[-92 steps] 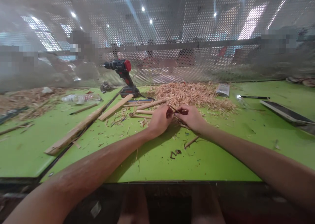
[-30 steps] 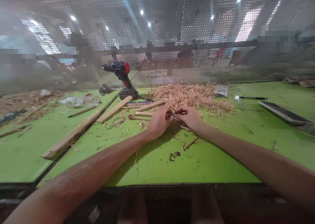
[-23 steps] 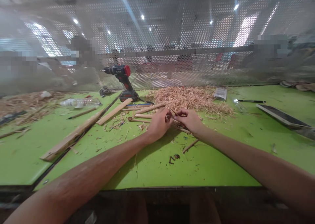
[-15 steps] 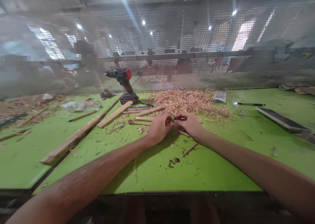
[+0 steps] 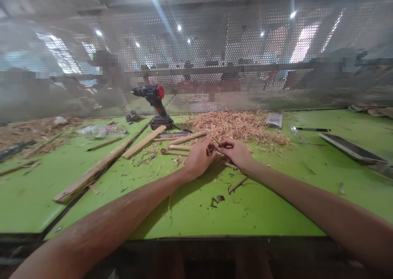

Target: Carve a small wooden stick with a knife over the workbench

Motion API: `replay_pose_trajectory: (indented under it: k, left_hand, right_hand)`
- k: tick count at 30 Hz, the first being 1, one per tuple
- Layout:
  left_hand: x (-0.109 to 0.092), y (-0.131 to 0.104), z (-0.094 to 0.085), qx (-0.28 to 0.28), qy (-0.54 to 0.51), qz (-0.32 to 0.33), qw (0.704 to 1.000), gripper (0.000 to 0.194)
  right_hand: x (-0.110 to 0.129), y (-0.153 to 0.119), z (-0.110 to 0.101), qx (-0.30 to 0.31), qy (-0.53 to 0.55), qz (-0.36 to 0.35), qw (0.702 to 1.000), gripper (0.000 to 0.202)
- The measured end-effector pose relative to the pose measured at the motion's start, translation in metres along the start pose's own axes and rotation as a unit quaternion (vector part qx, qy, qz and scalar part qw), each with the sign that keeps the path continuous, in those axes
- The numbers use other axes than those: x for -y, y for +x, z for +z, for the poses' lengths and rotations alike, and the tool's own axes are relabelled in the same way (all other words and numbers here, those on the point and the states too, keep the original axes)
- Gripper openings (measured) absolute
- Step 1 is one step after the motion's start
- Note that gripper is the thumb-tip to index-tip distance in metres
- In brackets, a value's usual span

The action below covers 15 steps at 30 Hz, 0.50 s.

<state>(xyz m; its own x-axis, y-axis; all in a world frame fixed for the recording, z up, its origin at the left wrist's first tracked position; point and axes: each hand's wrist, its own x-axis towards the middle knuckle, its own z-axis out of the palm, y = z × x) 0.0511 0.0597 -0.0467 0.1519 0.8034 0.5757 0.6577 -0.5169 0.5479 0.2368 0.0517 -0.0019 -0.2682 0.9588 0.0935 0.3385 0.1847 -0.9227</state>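
Thin brown strip [image 5: 216, 142] held at centre dial, two hands meeting above the bench

And right in the middle, with twelve o'clock pointing away from the person, the thin brown strip is pinched in the right hand [image 5: 239, 153], thumb and fingertips closed on it. Just opposite, the left hand [image 5: 199, 158] is held close, fingers curled and thumb drawn in; whether the strip is also gripped there cannot be told, as the contact is hidden.

On to the green table [image 5: 190, 219]! A heap of wood shavings [image 5: 236, 125] is spread from twelve towards one o'clock, and a small packet [image 5: 274, 120] is seen at two. A pen [image 5: 315, 129] is laid between two and three, and at three a flat dark-faced device [image 5: 351, 147] is spotted.

Round to five: a short stick [image 5: 238, 185] is left lying near the right wrist, with dark scraps [image 5: 217, 200] scattered at six. A long wooden beam [image 5: 92, 170] is stretched out between eight and nine, a pale slat [image 5: 144, 142] is placed at nine, and at ten a drill [image 5: 156, 103] is stood upright on its base.
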Motion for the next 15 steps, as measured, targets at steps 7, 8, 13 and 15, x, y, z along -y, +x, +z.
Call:
replay_pose_trajectory:
  k: [7, 8, 13, 15]
  left_hand:
    - [0.0019, 0.0003, -0.0004, 0.005, -0.004, 0.001, 1.000, 0.022]
    - [0.0020, 0.0002, -0.0008, 0.007, -0.007, 0.000, 1.000, 0.022]
    - [0.0020, -0.0004, -0.0025, 0.017, -0.007, -0.007, 1.000, 0.021]
    - [0.0021, -0.0006, -0.0024, 0.022, -0.007, -0.013, 1.000, 0.021]
  right_hand:
    - [0.0009, 0.0011, 0.0010, 0.003, 0.019, -0.017, 1.000, 0.051]
    - [0.0013, 0.0006, 0.0012, 0.001, 0.021, -0.013, 1.000, 0.051]
    - [0.0067, -0.0031, 0.0006, 0.006, 0.017, 0.001, 1.000, 0.052]
    - [0.0082, -0.0034, 0.0000, 0.007, 0.010, -0.003, 1.000, 0.051]
